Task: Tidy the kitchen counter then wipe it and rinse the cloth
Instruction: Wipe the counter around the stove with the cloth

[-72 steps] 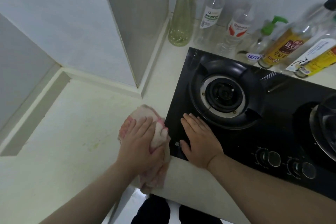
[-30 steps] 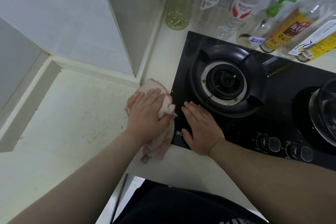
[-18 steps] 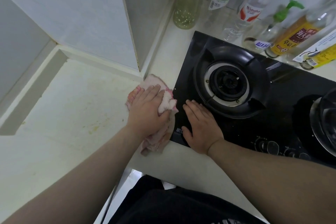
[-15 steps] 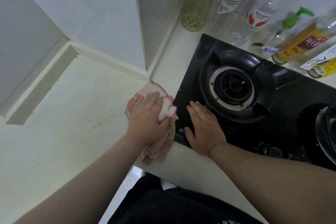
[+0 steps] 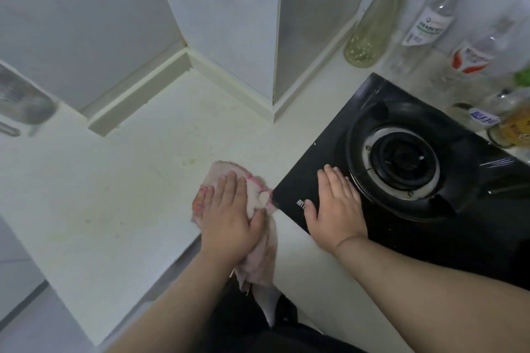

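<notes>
Head view: L hand (image 5: 229,218) is on top of the pink-and-white cloth (image 5: 256,195), palm down, fingers nearly straight and together, pressing it onto the table (image 5: 114,195). The thumb is tucked in and pinches a bunched fold against the forefinger side. The cloth sits near the table's front edge, just left of the stove's near-left corner and touching it or nearly so. Its top end sticks out past the fingertips, and its tail hangs off the front edge below the wrist.

R hand (image 5: 335,206) lies flat on the black glass stove (image 5: 315,157) at its front-left corner, fingers straight and close together, holding nothing. The fingertips are just beside the rim of the L burner (image 5: 401,160).

A faint yellowish smear (image 5: 189,162) marks the table just up-left of the cloth.

Along the back wall behind the stove, L to R: a greenish spray bottle (image 5: 370,34), a clear bottle w/ white label (image 5: 430,23), a clear bottle w/ red label (image 5: 473,57) and an amber bottle (image 5: 516,123) at the frame edge.

A white wall column (image 5: 229,23) juts onto the table between the L stretch and the stove.

Far left is a blurred metal item (image 5: 23,103); I can't tell what it is.
</notes>
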Motion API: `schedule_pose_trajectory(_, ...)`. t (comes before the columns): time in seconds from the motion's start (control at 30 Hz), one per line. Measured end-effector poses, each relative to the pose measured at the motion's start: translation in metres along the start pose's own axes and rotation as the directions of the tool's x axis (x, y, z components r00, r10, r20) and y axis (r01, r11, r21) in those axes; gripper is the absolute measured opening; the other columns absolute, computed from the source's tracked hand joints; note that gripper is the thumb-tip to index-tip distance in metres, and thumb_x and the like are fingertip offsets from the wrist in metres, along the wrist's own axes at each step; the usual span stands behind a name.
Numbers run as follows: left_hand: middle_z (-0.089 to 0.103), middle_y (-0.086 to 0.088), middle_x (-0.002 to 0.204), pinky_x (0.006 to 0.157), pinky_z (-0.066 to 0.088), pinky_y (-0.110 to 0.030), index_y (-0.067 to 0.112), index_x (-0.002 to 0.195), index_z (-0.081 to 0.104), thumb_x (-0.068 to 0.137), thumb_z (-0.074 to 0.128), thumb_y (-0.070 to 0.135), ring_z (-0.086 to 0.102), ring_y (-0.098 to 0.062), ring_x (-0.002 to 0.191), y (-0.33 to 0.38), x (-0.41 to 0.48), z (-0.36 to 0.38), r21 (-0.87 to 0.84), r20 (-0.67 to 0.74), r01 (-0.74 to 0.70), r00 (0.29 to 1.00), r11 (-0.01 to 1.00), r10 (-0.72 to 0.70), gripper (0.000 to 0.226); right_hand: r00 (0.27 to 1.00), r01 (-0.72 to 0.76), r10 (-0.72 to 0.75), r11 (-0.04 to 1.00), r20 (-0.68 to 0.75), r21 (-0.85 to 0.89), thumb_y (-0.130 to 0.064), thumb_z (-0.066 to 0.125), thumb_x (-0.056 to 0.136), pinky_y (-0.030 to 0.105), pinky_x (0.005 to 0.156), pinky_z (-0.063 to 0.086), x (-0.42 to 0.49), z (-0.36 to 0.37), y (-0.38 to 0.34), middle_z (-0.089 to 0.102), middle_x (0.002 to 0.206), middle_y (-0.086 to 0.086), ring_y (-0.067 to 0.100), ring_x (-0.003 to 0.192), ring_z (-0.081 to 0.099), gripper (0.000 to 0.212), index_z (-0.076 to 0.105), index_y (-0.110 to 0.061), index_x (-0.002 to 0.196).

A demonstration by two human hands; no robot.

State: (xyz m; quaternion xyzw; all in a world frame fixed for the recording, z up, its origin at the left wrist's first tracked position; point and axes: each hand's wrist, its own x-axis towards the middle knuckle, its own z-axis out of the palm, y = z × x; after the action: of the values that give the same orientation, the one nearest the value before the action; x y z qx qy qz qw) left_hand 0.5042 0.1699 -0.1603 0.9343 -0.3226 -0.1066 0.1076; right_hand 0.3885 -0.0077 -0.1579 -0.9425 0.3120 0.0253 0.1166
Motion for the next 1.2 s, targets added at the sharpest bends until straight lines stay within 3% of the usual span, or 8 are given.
schedule_pose_trajectory(0.2,0.022,-0.012,0.159,0.12,0.006,-0.045,0.01,0.15,0.028,0.086,0.024,0.059,0.016,-0.027,0.147,0.004,0.057,-0.008,0.01,-0.017,0.069,0.997,0.998,-0.069,0.08,1.0,0.015,-0.015,1.0,0.01,-0.015,-0.047,0.031,0.087,0.035,0.122,0.006,-0.002,0.0,0.002,0.021,0.161,0.006,0.019,0.149,0.014,0.074,0.026,-0.01,0.152)
schedule_pose_trajectory(0.37,0.019,-0.012,0.159,0.12,0.007,-0.048,0.011,0.15,0.026,0.091,0.034,0.058,0.014,-0.028,0.147,0.011,0.114,-0.014,-0.005,-0.045,0.114,0.992,0.993,-0.114,0.076,1.0,0.027,-0.027,0.999,-0.004,-0.016,-0.048,0.031,0.087,0.036,0.121,0.009,-0.002,0.003,0.003,0.022,0.16,0.005,0.019,0.149,0.015,0.074,0.027,-0.01,0.151)
schedule_pose_trajectory(0.57,0.016,-0.013,0.16,0.12,0.006,-0.046,0.01,0.152,0.022,0.088,0.029,0.064,0.01,-0.028,0.148,0.014,0.158,-0.02,-0.004,-0.038,0.158,0.987,0.987,-0.158,0.083,0.999,0.033,-0.033,0.999,-0.014,-0.011,-0.048,0.031,0.087,0.036,0.121,0.011,-0.001,0.005,0.004,0.024,0.16,0.006,0.02,0.148,0.017,0.074,0.029,-0.01,0.15)
schedule_pose_trajectory(0.87,0.027,-0.012,0.157,0.118,0.01,-0.049,0.012,0.145,0.034,0.087,0.031,0.066,0.022,-0.031,0.144,0.007,0.068,-0.013,-0.009,-0.057,0.123,0.991,0.992,-0.123,0.08,1.0,0.029,-0.029,0.999,0.003,0.012,-0.044,0.044,0.093,0.035,0.121,0.005,-0.002,-0.001,0.002,0.017,0.162,0.003,0.017,0.15,0.01,0.071,0.024,-0.011,0.152)
schedule_pose_trajectory(1.03,0.036,-0.018,0.152,0.118,0.019,-0.048,0.004,0.144,0.039,0.085,0.029,0.063,0.027,-0.032,0.144,-0.001,-0.002,0.002,-0.015,-0.074,0.142,0.987,0.99,-0.143,0.085,0.999,0.031,-0.03,1.0,0.022,-0.001,-0.048,0.039,0.095,0.035,0.122,0.002,-0.003,-0.003,0.0,0.011,0.163,0.002,0.015,0.15,0.004,0.072,0.018,-0.012,0.154)
schedule_pose_trajectory(1.2,0.028,-0.016,0.156,0.12,0.014,-0.046,0.005,0.148,0.033,0.086,0.028,0.061,0.021,-0.03,0.146,0.004,-0.031,0.01,-0.027,-0.055,0.199,0.978,0.98,-0.2,0.083,0.999,0.018,-0.018,1.0,0.029,-0.001,-0.047,0.039,0.096,0.037,0.123,0.006,-0.004,-0.005,-0.001,0.01,0.163,0.002,0.016,0.15,0.005,0.072,0.017,-0.013,0.154)
